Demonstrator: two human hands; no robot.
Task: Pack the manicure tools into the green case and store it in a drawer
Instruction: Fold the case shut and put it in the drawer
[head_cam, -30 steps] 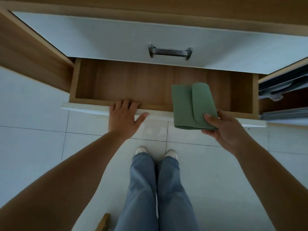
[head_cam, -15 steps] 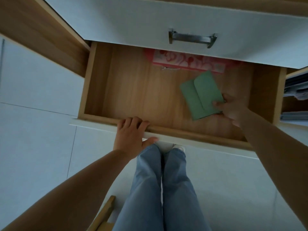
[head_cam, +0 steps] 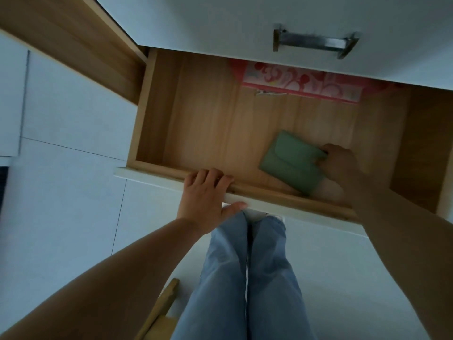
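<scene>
The green case, flap closed, lies low inside the open wooden drawer, near its front right. My right hand reaches into the drawer and grips the case by its right edge. My left hand holds the drawer's white front edge, fingers over the top and thumb under it. No manicure tools are visible; the case hides whatever is inside it.
A red and pink patterned package lies at the back of the drawer, with a small metal clip beside it. The closed white drawer above carries a metal handle. My legs in jeans stand below; a wooden chair corner is beside them.
The drawer has come further out. My right hand carried the green case from above the drawer's front edge down into the drawer, then toward its front right. My left hand stayed on the front edge.
</scene>
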